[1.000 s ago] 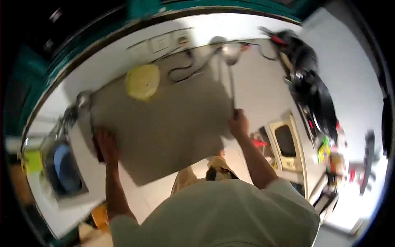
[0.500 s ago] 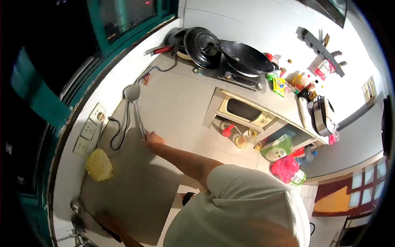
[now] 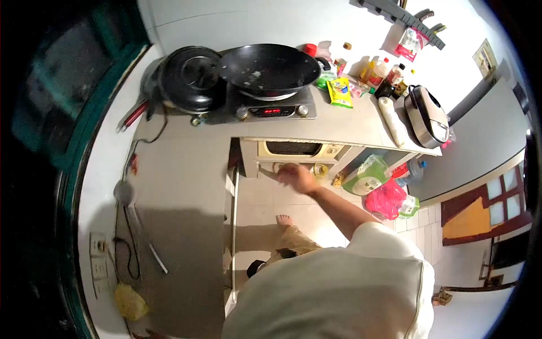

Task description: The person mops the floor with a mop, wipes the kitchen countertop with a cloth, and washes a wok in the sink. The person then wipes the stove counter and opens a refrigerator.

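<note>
My right hand (image 3: 297,178) is in the air in front of the cream microwave (image 3: 296,148), smeared by motion. No held thing can be made out in it. Only a sliver of my left hand (image 3: 148,335) shows at the bottom edge, over the counter; its fingers and anything in them are mostly hidden. A long-handled metal spatula (image 3: 125,195) lies on the grey counter beside the wall, untouched. Close to my left hand is a crumpled yellowish bag or cloth (image 3: 131,302).
A black wok (image 3: 270,70) sits on an induction cooker (image 3: 274,111) with red digits lit. Beside it leans a black lid (image 3: 192,79). Bottles (image 3: 379,73), a yellow packet (image 3: 340,92) and a rice cooker (image 3: 426,116) line the right counter. Bags (image 3: 385,199) stand on the floor.
My right hand has left the spatula handle and swung right, off the counter. My view has turned toward the cooker. The left hand and the ladle near it have mostly slipped out of view.
</note>
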Available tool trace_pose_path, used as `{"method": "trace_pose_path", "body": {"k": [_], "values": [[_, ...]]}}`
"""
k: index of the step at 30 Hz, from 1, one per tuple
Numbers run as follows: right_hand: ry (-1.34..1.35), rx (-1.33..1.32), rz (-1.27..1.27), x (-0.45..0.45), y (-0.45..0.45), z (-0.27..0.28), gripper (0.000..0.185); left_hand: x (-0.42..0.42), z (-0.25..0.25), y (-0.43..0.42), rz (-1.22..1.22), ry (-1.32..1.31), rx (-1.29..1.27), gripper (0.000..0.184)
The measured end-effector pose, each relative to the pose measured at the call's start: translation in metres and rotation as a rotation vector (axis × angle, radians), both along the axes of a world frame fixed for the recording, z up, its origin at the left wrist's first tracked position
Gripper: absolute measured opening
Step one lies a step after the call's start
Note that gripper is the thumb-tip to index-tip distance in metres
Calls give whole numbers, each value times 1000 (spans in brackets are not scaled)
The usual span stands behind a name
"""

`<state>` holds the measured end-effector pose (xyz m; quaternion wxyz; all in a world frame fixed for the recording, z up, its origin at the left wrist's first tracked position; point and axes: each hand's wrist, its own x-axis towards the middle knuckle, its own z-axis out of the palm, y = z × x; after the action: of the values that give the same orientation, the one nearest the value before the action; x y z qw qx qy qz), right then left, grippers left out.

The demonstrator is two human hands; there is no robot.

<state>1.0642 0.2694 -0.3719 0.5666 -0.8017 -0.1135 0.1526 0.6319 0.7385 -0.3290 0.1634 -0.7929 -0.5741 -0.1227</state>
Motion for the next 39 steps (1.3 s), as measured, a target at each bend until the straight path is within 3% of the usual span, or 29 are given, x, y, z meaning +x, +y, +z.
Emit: {"method": "trace_pose_path", "body": {"k": [2,5,8,10,12,14,22,23,26,31,34,35,39], "values": [[-95,88,-343,52,-54,-24,16,62,7,-6,-136,-82,14,44],[-106,155,-576,123,-123,-49,16,173,15,-29,-349,-165,-50,46],[-273,-32,-725,186,-187,-64,17,266,9,-62,-529,-178,-218,48],[-201,-280,-862,233,-219,-30,21,302,-7,-67,-688,-167,-281,48],[-446,-546,-987,288,-260,-41,30,330,-25,-61,-881,-148,-314,46],[-217,-678,-1068,328,-282,-37,39,367,0,-101,-871,-234,-488,44],[72,-528,-938,370,-299,-45,39,388,27,-151,-828,-61,-557,35],[-101,-645,-1055,371,-295,-53,39,385,24,-148,-833,-55,-560,33],[-244,-707,-1206,371,-296,-56,38,388,23,-153,-686,-165,-725,30],[54,-350,-851,381,-311,-66,29,383,28,-159,-624,-119,-779,28],[69,119,-681,370,-308,-58,19,375,25,-160,-605,-146,-771,28],[-68,249,-702,367,-298,-46,15,373,24,-159,-604,-134,-760,28],[-168,136,-806,401,-273,-40,16,364,10,-138,-493,-315,-945,27]]}}
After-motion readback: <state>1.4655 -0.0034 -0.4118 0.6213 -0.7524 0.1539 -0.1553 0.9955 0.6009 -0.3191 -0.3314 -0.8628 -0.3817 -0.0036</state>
